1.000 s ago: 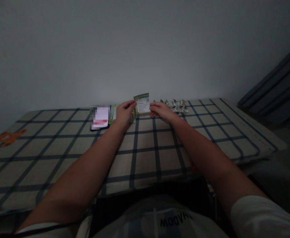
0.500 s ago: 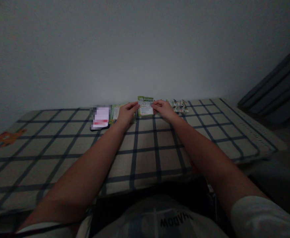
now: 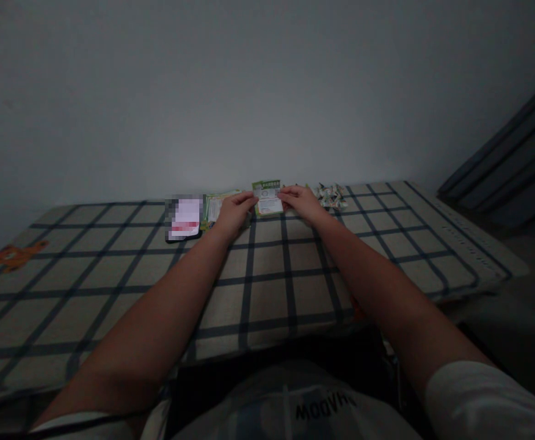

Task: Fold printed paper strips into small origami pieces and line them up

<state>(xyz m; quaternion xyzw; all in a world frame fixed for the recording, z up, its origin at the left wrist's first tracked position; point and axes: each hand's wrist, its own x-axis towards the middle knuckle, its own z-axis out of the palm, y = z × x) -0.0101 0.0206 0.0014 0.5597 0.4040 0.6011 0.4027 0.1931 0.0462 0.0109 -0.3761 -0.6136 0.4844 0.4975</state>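
Between my hands is a small green-and-white printed packet (image 3: 268, 198), flat and facing me. Its left edge is pinched by my left hand (image 3: 236, 211), its right edge by my right hand (image 3: 300, 200). Several similar green-and-white packets (image 3: 213, 206) lie on the cloth, partly hidden behind my left hand. Just right of my right hand is a heap of small, shiny wrapped pieces (image 3: 331, 195); what they are is too small and dark to tell. More green edges show behind my right fingers.
A phone (image 3: 185, 218) with a lit, blurred screen lies left of the packets. The table bears a checked cloth (image 3: 267, 275), with an orange figure (image 3: 13, 255) at far left. A wall (image 3: 267, 91) stands close behind; a dark curtain (image 3: 515, 146) hangs at right.
The held packet has tilted a little, its top edge moving slightly left and down. Both hands keep their grip and have barely moved.
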